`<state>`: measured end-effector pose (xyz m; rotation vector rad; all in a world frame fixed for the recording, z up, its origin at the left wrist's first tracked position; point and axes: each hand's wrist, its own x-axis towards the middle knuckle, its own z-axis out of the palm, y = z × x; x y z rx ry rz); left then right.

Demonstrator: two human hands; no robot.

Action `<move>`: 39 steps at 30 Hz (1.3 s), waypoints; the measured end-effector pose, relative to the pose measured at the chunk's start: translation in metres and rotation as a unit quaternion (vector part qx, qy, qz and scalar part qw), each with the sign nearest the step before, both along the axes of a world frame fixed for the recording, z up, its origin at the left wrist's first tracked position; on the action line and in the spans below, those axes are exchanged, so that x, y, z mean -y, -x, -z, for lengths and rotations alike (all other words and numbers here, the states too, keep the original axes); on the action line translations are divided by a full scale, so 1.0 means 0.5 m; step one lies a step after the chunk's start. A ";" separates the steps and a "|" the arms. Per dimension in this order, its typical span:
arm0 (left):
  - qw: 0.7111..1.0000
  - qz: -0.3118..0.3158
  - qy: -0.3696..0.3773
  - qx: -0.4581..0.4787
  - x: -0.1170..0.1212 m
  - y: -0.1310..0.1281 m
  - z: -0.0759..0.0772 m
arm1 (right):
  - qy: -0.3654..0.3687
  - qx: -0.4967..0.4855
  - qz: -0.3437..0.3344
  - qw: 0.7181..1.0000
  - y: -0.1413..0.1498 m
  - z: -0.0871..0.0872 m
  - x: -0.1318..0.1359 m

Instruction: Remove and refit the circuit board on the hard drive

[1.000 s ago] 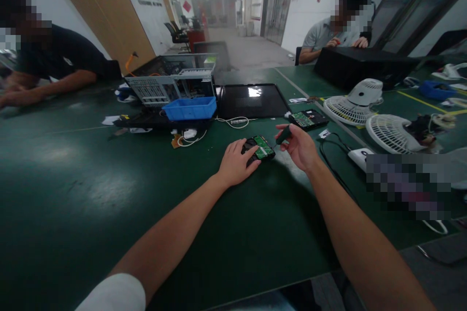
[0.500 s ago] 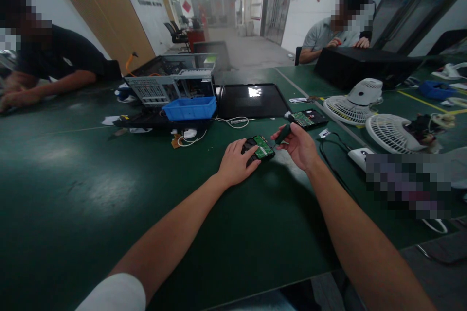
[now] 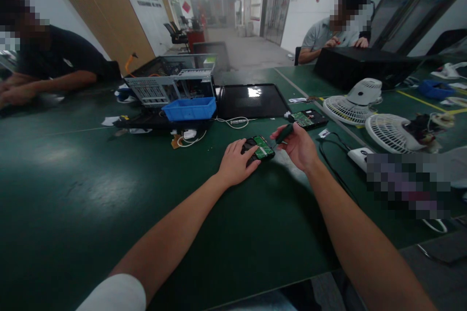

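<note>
A hard drive (image 3: 264, 147) lies on the green table with its green circuit board facing up. My left hand (image 3: 235, 161) grips its left part, fingers over the top and thumb along the near side, hiding that end. Between the closed fingers of my right hand (image 3: 299, 148) is a screwdriver (image 3: 284, 134) with a dark green handle. It is tilted, its thin shaft pointing down-left to the drive's right end; whether the tip sits in a screw I cannot tell. A second hard drive (image 3: 310, 118) rests farther back, just beyond my right hand.
Behind the drive are a blue bin (image 3: 189, 109), an opened computer case (image 3: 146, 91) and a flat black panel (image 3: 254, 101). White fan parts (image 3: 352, 103) and a white power strip (image 3: 361, 156) with a black cable lie to the right. Two people sit across the table.
My right hand and the screwdriver handle have shifted very slightly to the right. My left hand and the hard drive are where they were. The left co-worker's hands moved a little.
</note>
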<state>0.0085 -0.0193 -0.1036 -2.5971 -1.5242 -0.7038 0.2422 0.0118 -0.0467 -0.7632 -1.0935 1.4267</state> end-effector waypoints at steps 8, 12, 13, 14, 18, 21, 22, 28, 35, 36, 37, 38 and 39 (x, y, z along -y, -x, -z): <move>1.000 0.001 0.004 -0.002 0.002 0.001 -0.002 | 0.010 0.008 0.017 1.000 -0.006 0.006 -0.007; 1.000 0.002 0.001 0.000 0.001 0.002 -0.002 | -0.008 0.015 0.020 1.000 -0.008 0.011 -0.009; 1.000 0.001 0.000 0.002 0.001 0.002 -0.001 | -0.011 0.017 0.020 1.000 -0.008 0.012 -0.009; 1.000 0.002 -0.002 0.004 0.000 0.003 0.000 | -0.013 0.020 0.021 0.999 -0.007 0.011 -0.008; 1.000 0.006 -0.008 0.001 -0.001 0.004 0.003 | -0.017 0.023 0.026 0.999 -0.005 0.008 -0.005; 1.000 0.004 -0.010 -0.001 -0.001 0.004 0.005 | -0.013 0.009 0.022 1.000 -0.004 0.007 -0.004; 1.000 0.003 -0.011 -0.001 -0.001 0.004 0.005 | -0.010 0.003 0.017 1.000 -0.004 0.007 -0.004; 1.000 0.004 -0.010 0.008 -0.003 0.003 0.007 | 0.009 0.001 0.007 1.000 -0.004 0.010 -0.009; 1.000 0.007 -0.005 0.009 -0.001 0.003 0.003 | -0.022 0.026 0.021 0.999 -0.004 0.009 -0.004; 1.000 0.007 -0.005 0.008 -0.001 0.003 0.003 | -0.026 0.029 0.020 0.999 -0.004 0.009 -0.004; 1.000 0.006 -0.006 0.007 -0.001 0.003 0.002 | -0.029 0.031 0.020 0.999 -0.005 0.010 -0.004; 1.000 0.006 -0.005 0.005 0.000 0.003 0.002 | -0.030 0.032 0.020 0.999 -0.005 0.010 -0.004; 1.000 0.005 -0.005 0.004 0.000 0.003 0.002 | -0.031 0.033 0.020 0.999 -0.006 0.009 -0.004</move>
